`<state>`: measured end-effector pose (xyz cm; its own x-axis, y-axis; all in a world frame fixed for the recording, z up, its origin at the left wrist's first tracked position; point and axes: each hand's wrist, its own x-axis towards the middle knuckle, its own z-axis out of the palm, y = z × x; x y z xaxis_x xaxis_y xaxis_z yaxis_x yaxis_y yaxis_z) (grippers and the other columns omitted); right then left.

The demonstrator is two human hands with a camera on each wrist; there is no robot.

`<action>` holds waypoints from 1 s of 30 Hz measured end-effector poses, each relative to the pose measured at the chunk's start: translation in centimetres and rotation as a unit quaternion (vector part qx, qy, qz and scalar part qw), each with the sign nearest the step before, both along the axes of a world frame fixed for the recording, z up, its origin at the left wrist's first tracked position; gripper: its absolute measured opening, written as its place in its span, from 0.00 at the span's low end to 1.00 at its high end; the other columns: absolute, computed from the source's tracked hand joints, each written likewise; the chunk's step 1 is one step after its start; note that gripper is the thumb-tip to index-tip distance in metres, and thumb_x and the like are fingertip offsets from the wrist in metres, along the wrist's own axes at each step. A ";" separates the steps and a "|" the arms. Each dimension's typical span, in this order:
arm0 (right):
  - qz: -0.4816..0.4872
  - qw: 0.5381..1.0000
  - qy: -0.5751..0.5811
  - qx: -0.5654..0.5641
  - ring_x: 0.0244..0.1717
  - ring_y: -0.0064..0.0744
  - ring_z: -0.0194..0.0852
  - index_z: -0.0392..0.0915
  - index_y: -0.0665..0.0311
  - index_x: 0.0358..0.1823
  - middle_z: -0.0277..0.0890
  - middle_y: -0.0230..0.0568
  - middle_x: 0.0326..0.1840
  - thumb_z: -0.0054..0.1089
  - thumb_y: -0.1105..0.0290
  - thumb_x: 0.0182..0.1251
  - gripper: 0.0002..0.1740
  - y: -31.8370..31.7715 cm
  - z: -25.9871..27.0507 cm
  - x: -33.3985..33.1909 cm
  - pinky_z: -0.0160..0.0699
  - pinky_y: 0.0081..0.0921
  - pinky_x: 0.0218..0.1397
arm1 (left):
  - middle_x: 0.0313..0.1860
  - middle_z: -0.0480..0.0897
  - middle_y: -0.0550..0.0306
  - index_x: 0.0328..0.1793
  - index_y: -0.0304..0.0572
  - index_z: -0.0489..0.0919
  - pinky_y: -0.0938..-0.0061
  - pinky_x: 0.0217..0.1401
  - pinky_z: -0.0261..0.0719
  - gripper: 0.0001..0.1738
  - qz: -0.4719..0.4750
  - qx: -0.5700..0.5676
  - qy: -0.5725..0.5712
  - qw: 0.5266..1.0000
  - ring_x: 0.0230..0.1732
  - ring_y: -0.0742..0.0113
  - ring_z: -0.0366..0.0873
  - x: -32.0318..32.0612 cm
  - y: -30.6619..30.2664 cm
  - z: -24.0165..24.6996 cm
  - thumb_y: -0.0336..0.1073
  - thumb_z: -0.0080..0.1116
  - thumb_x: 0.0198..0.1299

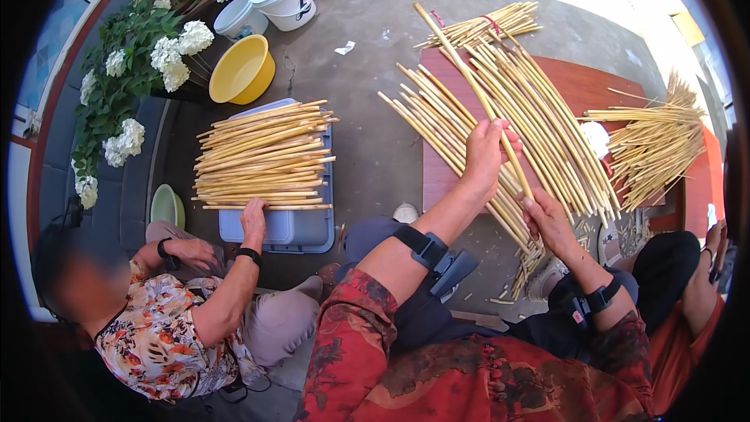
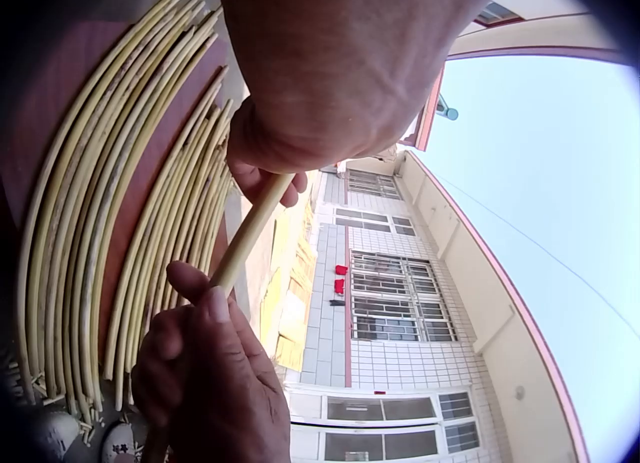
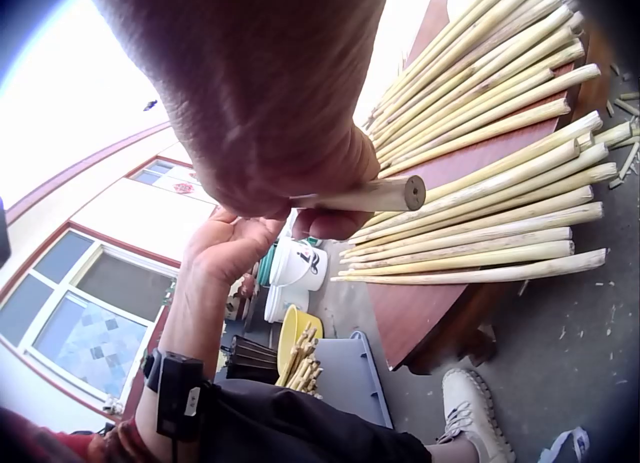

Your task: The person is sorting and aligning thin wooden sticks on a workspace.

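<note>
A long pale yellow stalk (image 1: 462, 72) slants across the red-brown board, its far end up and away. My left hand (image 1: 484, 155) grips it partway along, fingers curled round it. Nearer my lap, my right hand (image 1: 548, 223) pinches the stalk close to its near end, thumb on top. The right wrist view shows the round cut end (image 3: 414, 193) poking out past my right hand (image 3: 335, 178). In the left wrist view a stretch of the stalk (image 2: 245, 241) spans the gap between both hands. Under and beside them, rows of similar stalks (image 1: 539, 121) lie on the board (image 1: 445, 180).
At left, another person's hand (image 1: 253, 223) touches a pile of stalks (image 1: 262, 156) on a blue-grey plastic bin (image 1: 308, 234). A yellow basin (image 1: 244, 70) and buckets (image 1: 285, 0) stand behind. Thin straw bundles (image 1: 664, 144) lie at right. Cut bits (image 1: 527, 270) litter the floor near shoes.
</note>
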<state>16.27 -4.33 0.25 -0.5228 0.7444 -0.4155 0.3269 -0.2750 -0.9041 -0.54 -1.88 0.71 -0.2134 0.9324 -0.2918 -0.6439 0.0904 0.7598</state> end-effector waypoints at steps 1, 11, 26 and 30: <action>0.000 1.000 0.000 0.000 0.11 0.12 0.51 0.67 0.62 0.43 0.59 0.25 0.16 0.40 0.64 0.67 0.11 0.0 0.1 0.0 0.51 0.09 0.12 | 0.29 0.73 0.53 0.42 0.34 0.67 0.74 0.34 0.77 0.14 0.002 0.001 -0.002 1.000 0.29 0.67 0.74 0.0 0.0 0.0 0.38 0.34 0.64; 0.001 0.995 -0.006 0.095 0.13 0.11 0.51 0.67 0.63 0.42 0.56 0.24 0.16 0.39 0.64 0.67 0.12 1.2 2.4 0.7 0.51 0.10 0.13 | 0.43 0.72 0.46 0.50 0.30 0.63 0.68 0.42 0.73 0.21 0.233 0.011 -0.076 0.969 0.42 0.60 0.74 -5.4 1.3 1.3 0.44 0.35 0.63; -0.328 0.915 0.174 0.158 0.15 0.10 0.51 0.66 0.65 0.42 0.56 0.25 0.19 0.41 0.64 0.67 0.12 6.9 4.3 3.9 0.54 0.07 0.16 | 0.42 0.73 0.50 0.48 0.33 0.67 0.71 0.40 0.73 0.15 0.166 -0.032 0.001 0.986 0.42 0.63 0.73 -5.2 0.4 0.1 0.36 0.37 0.62; -0.233 0.959 0.123 0.105 0.17 0.10 0.53 0.66 0.65 0.43 0.57 0.26 0.18 0.41 0.63 0.66 0.13 6.1 2.7 3.2 0.55 0.09 0.17 | 0.39 0.73 0.51 0.47 0.32 0.67 0.73 0.38 0.74 0.14 0.095 -0.011 0.020 0.995 0.37 0.65 0.75 -4.7 -0.6 1.0 0.36 0.37 0.62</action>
